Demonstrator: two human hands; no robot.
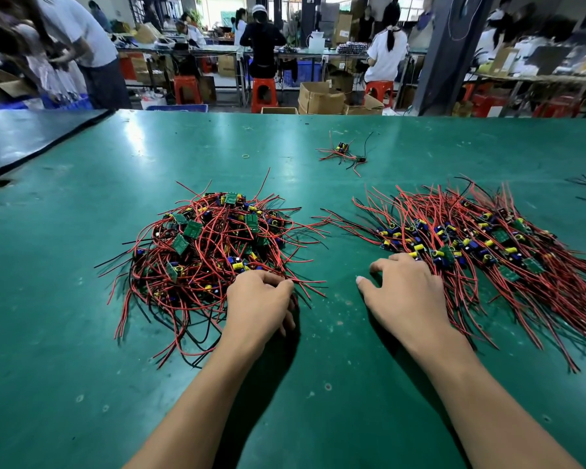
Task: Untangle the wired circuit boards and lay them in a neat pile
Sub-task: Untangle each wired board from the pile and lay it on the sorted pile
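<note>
The left hand [259, 299] sits at the near right edge of the tangled heap of small green circuit boards on red and black wires [210, 252], its fingers curled tight and closed on a few red wires there. The right hand [406, 292] lies to the right of the tangled heap, apart from it, palm down with fingers loosely spread and holding nothing. Its thumb and forefinger touch the flat green matted table [82, 333]. Its outer fingers rest on the near left corner of the combed pile of wired boards with yellow and blue parts [481, 245].

That combed pile spreads out to the right of the tangled heap, with a bare strip of table between them. Its boards run in a loose band and its red wires fan out to both sides. In the tangled heap the boards lie at all angles, and the wires loop over each other.

Beyond the tangled heap and to its right lies a small loose cluster of two wired boards [344, 154]. A thin yellow rubber band [246, 156] lies straight beyond the tangled heap. Far behind it stand orange plastic stools [264, 93], brown cardboard boxes [320, 96] and people at long workbenches.
</note>
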